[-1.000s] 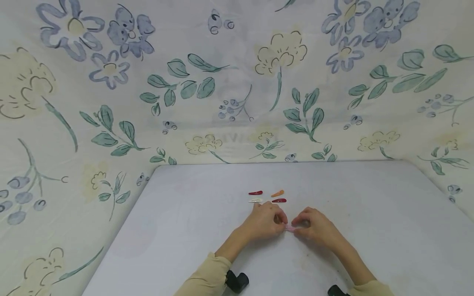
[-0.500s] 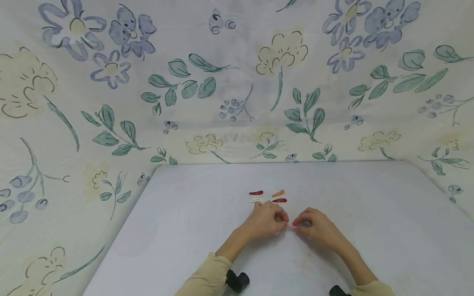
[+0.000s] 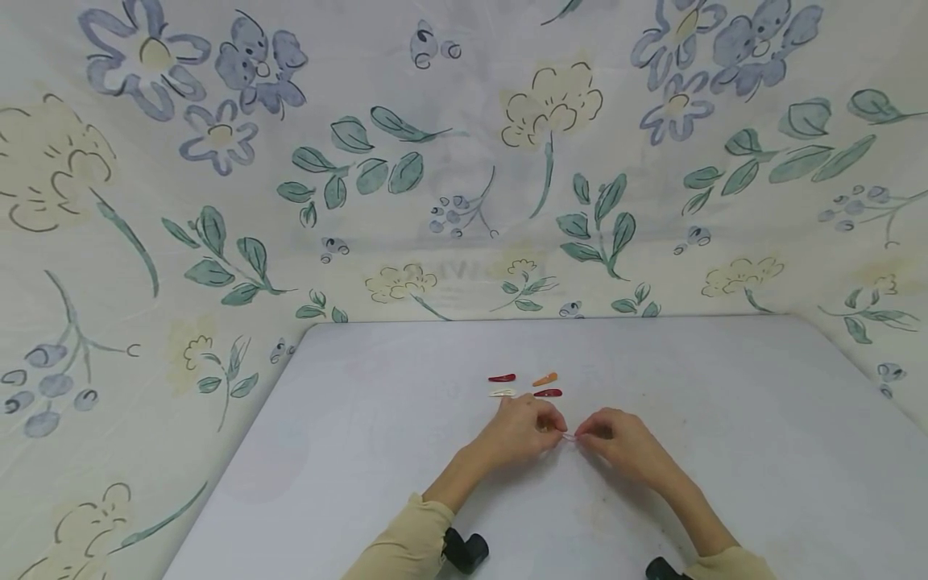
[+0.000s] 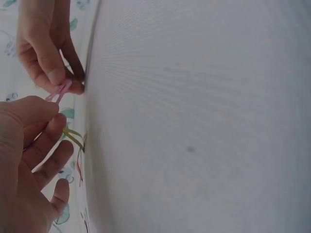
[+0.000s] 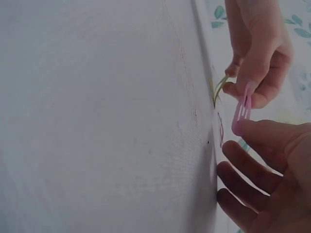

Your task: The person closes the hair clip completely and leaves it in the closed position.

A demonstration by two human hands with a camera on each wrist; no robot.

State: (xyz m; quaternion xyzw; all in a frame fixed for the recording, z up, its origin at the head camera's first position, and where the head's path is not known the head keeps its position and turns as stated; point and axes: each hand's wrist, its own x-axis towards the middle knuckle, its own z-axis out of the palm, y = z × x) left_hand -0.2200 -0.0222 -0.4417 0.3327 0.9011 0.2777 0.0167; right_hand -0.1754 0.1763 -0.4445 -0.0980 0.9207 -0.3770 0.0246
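Observation:
A pink snap hair clip [image 3: 569, 437] is held between the two hands, just above the white table. My left hand [image 3: 518, 428] pinches one end of it with thumb and index finger. At the other end, the thumb and fingers of my right hand [image 3: 619, 441] pinch it. Slits between the clip's thin arms show in the right wrist view, where the pink clip [image 5: 243, 109] stands nearly upright. A yellow-green clip [image 4: 74, 138] with splayed arms appears beside the left fingers in both wrist views; the head view hides it behind the hand.
Beyond the left hand lie two red hair clips, one at the left [image 3: 502, 378] and one at the right [image 3: 548, 393], an orange clip [image 3: 545, 379] and a cream clip [image 3: 502, 393]. Floral cloth [image 3: 464, 161] hangs behind the white table [image 3: 348, 451].
The pink clip has risen slightly and turned, looking thinner between the fingertips. The right fingers have drawn closer together around its end. The other clips have not moved.

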